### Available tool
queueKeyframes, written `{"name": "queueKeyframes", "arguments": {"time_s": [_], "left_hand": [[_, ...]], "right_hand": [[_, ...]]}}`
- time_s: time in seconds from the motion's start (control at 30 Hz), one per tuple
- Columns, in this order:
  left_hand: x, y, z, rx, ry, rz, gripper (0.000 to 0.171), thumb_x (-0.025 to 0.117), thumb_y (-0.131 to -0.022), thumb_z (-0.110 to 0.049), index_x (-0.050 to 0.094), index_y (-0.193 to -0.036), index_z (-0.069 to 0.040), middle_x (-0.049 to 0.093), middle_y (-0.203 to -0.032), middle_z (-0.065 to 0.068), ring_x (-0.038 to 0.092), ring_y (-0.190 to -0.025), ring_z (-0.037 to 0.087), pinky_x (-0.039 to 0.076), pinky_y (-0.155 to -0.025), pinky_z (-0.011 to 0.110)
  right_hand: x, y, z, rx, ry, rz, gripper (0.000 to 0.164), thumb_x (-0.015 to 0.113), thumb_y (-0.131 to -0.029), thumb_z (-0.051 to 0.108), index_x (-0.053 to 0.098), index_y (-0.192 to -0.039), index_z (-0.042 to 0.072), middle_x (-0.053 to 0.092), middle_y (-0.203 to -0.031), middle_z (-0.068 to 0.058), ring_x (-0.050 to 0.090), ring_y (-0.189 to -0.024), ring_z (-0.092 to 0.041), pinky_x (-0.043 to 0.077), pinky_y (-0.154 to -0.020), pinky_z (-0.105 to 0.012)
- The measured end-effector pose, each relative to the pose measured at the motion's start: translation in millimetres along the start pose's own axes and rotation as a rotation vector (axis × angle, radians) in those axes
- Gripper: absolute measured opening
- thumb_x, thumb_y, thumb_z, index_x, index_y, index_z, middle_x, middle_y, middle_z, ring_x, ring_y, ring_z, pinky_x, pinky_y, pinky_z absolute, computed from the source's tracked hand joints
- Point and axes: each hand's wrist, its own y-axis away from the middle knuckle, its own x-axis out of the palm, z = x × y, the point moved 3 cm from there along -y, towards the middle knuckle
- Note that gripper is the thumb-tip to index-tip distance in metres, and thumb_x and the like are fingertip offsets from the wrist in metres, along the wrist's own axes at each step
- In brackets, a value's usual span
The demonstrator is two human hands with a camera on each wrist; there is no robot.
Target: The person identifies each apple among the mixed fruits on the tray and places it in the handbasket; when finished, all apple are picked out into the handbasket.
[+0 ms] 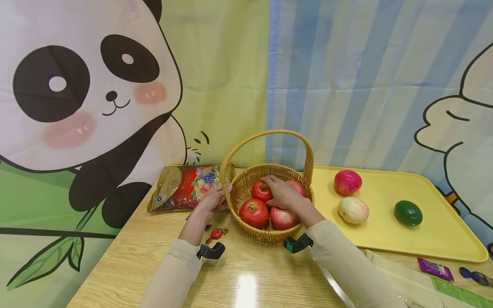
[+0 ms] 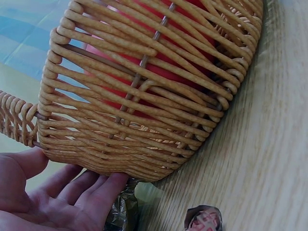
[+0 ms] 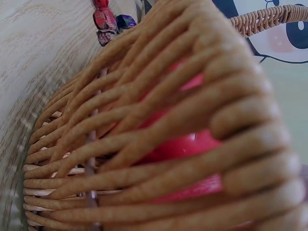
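Note:
A wicker basket with a tall arched handle holds several fruits. My left hand is at its left side, fingers fairly straight against the outer weave and thumb at the rim beside the handle base, as the left wrist view shows. Inside the basket, my right hand curls its fingers and thumb about a small red round fruit. A red pomegranate sits in front of it, and a streaked red apple lies under the hand. Another pinkish-red fruit is behind. The weave blocks the right wrist view.
A yellow tray at right bears a magenta fruit, a pale peach and a dark green oval fruit. Left of the basket lies a red-gold candy bag. Wrapped candies, including a red one and a purple packet, lie on the table.

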Motion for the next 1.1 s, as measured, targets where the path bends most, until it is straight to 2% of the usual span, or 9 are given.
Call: {"name": "queueKeyframes", "arguments": {"time_s": [0.13,0.4,0.63,0.87,1.1], "left_hand": [[0.2,0.9,-0.4,-0.002,-0.004,0.001,0.046,0.048,-0.103,-0.03,0.047,-0.143,-0.008,0.05,-0.143,0.019,0.048,-0.133,0.031,0.053,-0.096,0.039],[-0.1,2.4,-0.9,0.002,-0.008,0.005,0.047,0.048,-0.103,-0.029,0.044,-0.145,-0.009,0.048,-0.144,0.02,0.046,-0.135,0.032,0.045,-0.105,0.048],[-1.4,1.7,-0.9,-0.016,-0.016,-0.011,0.048,0.049,-0.103,-0.03,0.044,-0.145,-0.008,0.049,-0.144,0.018,0.046,-0.136,0.03,0.05,-0.1,0.041],[-0.9,2.1,-1.7,-0.015,-0.011,0.002,0.049,0.048,-0.103,-0.03,0.042,-0.146,-0.008,0.046,-0.146,0.019,0.043,-0.138,0.031,0.048,-0.102,0.043],[0.0,1.5,-1.6,-0.01,-0.01,0.003,0.047,0.049,-0.103,-0.029,0.045,-0.145,-0.008,0.048,-0.144,0.02,0.046,-0.135,0.031,0.05,-0.1,0.042]], "right_hand": [[0.1,-0.4,0.1,0.003,0.0,0.007,0.076,0.079,-0.078,0.019,0.043,-0.143,0.005,0.049,-0.14,-0.015,0.055,-0.122,-0.034,0.05,-0.096,-0.051],[-0.7,-0.7,1.7,0.006,0.001,0.016,0.075,0.08,-0.078,0.02,0.043,-0.143,0.006,0.051,-0.137,-0.015,0.057,-0.119,-0.033,0.051,-0.094,-0.051],[-1.0,-0.3,1.6,0.002,0.007,0.013,0.075,0.08,-0.078,0.02,0.044,-0.142,0.006,0.052,-0.135,-0.014,0.058,-0.118,-0.033,0.051,-0.093,-0.051],[-1.4,-1.6,1.3,0.008,-0.003,0.018,0.074,0.08,-0.078,0.019,0.045,-0.142,0.007,0.052,-0.135,-0.014,0.058,-0.118,-0.033,0.051,-0.094,-0.051],[-0.6,-1.2,0.0,-0.004,0.013,0.017,0.073,0.08,-0.077,0.02,0.045,-0.14,0.006,0.053,-0.132,-0.014,0.059,-0.116,-0.033,0.052,-0.092,-0.051]]}}
